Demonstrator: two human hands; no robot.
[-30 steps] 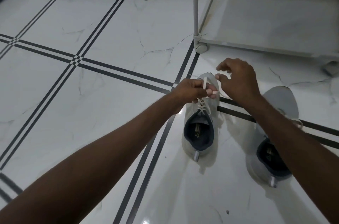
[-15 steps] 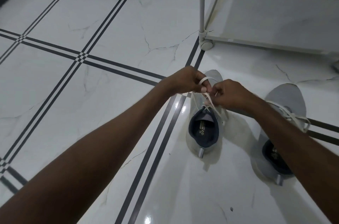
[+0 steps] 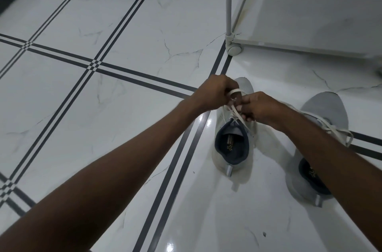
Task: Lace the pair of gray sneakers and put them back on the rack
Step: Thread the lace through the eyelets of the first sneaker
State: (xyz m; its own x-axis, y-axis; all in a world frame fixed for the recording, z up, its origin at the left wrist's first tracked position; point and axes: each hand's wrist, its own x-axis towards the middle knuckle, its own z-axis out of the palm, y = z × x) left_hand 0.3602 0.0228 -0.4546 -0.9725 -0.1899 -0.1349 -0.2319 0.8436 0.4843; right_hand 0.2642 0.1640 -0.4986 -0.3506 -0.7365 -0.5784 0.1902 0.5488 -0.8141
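Note:
Two gray sneakers stand on the floor, toes pointing away from me. Over the tongue of the left sneaker [image 3: 232, 160] my left hand [image 3: 215, 93] pinches a loop of white lace [image 3: 234, 92]. My right hand [image 3: 257, 107] grips the other strand right beside it, knuckles nearly touching. Both hands hide the upper eyelets. The right sneaker [image 3: 326, 107] sits apart to the right, partly covered by my right forearm, with a tied white lace [image 3: 339, 132] hanging over its side.
A white rack [image 3: 289, 45] on small wheels stands just beyond the sneakers at the upper right, its lowest shelf bare. The floor [image 3: 103, 107] is glossy white tile crossed by dark stripes, with a dark skirting along the far wall.
My right hand came down from a spread position above the toe and closed on the lace beside my left hand. The view shifted slightly; the sneakers stayed put.

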